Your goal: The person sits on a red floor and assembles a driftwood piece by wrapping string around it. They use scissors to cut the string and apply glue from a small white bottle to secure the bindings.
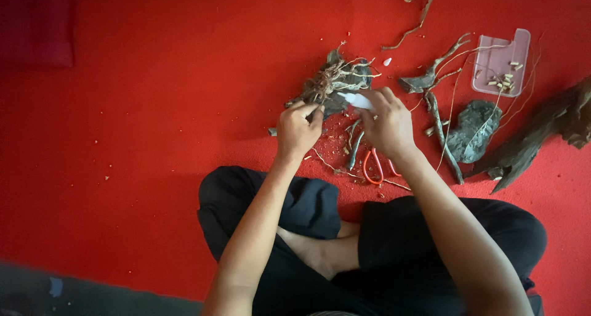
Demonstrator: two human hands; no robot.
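Note:
A tangled clump of grey driftwood and pale roots (335,82) rests on the red carpet in front of my crossed legs. My left hand (298,130) grips its lower left edge with curled fingers. My right hand (386,124) holds a small white tube (356,100) whose tip points at the clump's right side. Red-handled scissors (375,166) lie on the carpet just below my right hand.
A clear plastic tray (500,62) with small wood bits sits at upper right. Beside it lie a grey rock (474,131), thin twisted branches (438,116), a large dark driftwood piece (542,134) and a curled root (418,14). Wood crumbs litter the carpet.

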